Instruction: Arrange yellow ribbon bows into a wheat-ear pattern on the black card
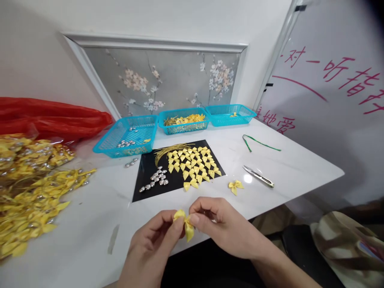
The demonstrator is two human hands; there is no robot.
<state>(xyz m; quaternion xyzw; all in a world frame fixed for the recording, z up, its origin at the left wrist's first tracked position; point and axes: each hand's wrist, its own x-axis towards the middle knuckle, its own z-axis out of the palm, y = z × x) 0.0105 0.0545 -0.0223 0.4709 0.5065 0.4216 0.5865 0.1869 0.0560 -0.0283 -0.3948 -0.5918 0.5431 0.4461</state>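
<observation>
Between my two hands, over the table's front edge, is a yellow ribbon bow [189, 232]. My left hand [160, 236] pinches its left loop between thumb and finger. From the other side, thumb and curled fingers of my right hand [220, 224] grip the bow near its knot. Beyond them lies a black mat [177, 176] with rows of yellow bows [195, 164], a pile of silvery beads [159, 176] and a bundle of gold cords [168, 151]. One single bow [235, 186] rests on the table right of the mat, beside metal thread snips [258, 177].
Three blue baskets [103, 148] stand along the wall, holding beads and yellow pieces. A heap of finished-looking yellow bow strings [33, 216] covers the left side, near red plastic [51, 116]. A green ribbon [262, 145] lies at the right. A whiteboard [327, 44] leans beyond the table.
</observation>
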